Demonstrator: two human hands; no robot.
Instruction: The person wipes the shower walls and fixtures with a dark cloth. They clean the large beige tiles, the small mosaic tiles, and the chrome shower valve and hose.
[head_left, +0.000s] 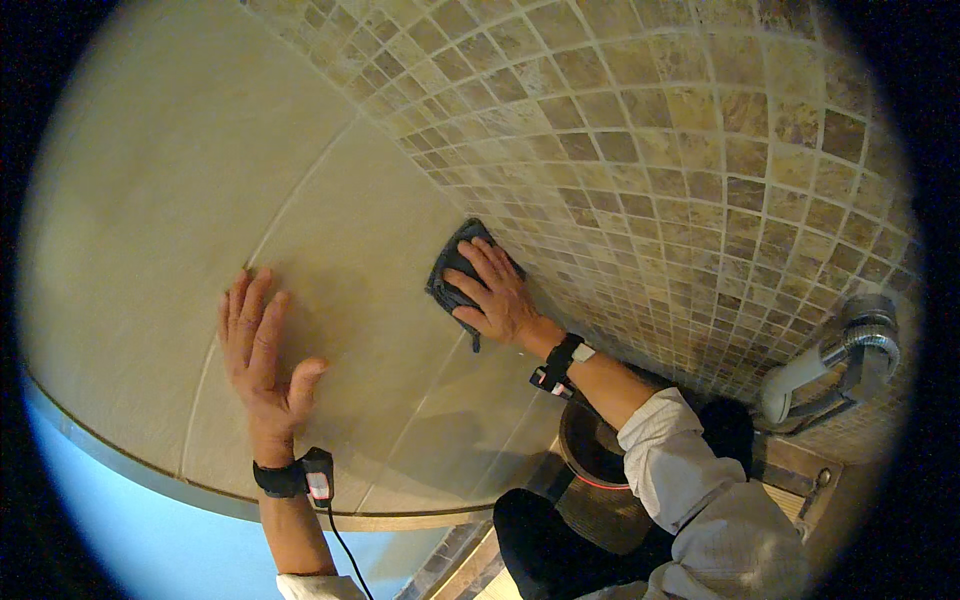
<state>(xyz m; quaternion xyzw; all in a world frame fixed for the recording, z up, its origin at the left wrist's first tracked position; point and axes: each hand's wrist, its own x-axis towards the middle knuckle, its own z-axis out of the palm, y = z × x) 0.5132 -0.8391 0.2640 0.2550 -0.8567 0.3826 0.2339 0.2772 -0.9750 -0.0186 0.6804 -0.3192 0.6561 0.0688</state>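
My right hand (501, 298) presses a folded dark grey cloth (450, 262) against the large beige tile surface (360, 247), close to the corner with the mosaic-tiled wall (615, 172). Its fingers lie spread over the cloth, and a small loop or corner hangs from the cloth's lower end. To the left, my left hand (259, 360) holds nothing. Its fingers are raised and the thumb stands apart, near a grout line; whether it touches the tiles I cannot tell. Black straps with small devices circle both wrists, and a cable runs down from the left one.
Below my right forearm stands a dark bucket (568, 450) with a red line near its rim. A hand shower (780, 390) with a metal hose hangs at the right. Metal trim (150, 480) edges the beige tiles beside a light blue surface (135, 540).
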